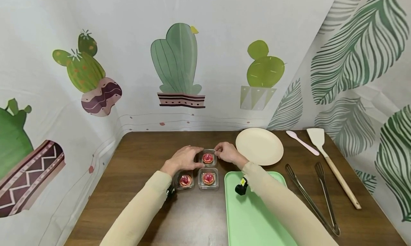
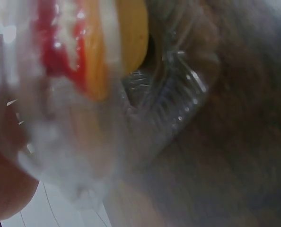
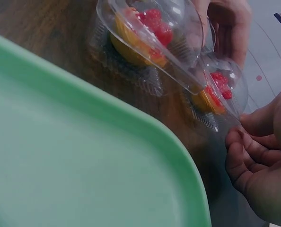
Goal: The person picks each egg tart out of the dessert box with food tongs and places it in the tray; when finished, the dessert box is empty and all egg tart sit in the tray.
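Three clear plastic boxes hold small red-topped fruit tarts on the table. My left hand (image 1: 183,158) grips the far box (image 1: 213,164) from its left, thumb on the near side and fingers on the far side. At this box's right edge, my right hand (image 1: 227,152) pinches the clear rim between thumb and fingers, plain in the right wrist view (image 3: 261,146). The near box (image 1: 208,187) stands just in front. Another box (image 1: 192,186) sits under the left wrist. Close up and blurred, a tart (image 2: 95,47) fills part of the left wrist view.
A green tray (image 1: 250,217) lies under the right forearm. Behind it is a cream plate (image 1: 259,146). Farther right lie a pink spoon (image 1: 302,142), a white spatula with a wooden handle (image 1: 334,167) and metal tongs (image 1: 309,199). A printed cloth (image 1: 218,60) hangs behind the table.
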A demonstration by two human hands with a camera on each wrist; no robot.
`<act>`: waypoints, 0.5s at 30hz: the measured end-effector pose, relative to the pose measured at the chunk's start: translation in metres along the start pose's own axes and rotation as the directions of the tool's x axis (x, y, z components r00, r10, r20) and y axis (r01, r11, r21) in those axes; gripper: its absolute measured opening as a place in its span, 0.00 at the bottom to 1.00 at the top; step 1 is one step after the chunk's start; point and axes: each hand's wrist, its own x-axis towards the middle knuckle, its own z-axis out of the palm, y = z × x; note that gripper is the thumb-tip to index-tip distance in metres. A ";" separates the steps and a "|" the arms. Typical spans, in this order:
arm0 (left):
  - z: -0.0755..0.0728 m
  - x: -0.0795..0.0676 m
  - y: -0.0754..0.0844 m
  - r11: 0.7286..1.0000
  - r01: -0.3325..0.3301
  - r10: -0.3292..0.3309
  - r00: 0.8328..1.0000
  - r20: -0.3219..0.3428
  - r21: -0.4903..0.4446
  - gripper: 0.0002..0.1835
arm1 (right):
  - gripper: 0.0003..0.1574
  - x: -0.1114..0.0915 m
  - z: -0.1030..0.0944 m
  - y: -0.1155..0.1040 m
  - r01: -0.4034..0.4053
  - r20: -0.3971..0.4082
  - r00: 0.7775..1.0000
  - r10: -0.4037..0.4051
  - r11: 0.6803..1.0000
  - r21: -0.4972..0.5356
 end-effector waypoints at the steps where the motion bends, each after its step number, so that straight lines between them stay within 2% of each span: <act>1: 0.000 0.000 0.000 1.000 0.000 0.000 1.000 -0.001 0.003 0.42 | 0.05 0.000 0.001 0.000 0.001 -0.006 1.000 -0.001 1.000 -0.004; 15: -0.003 0.000 0.004 1.000 0.015 -0.015 1.000 -0.026 0.008 0.42 | 0.05 -0.003 0.005 -0.006 0.016 -0.056 0.998 -0.019 0.999 -0.051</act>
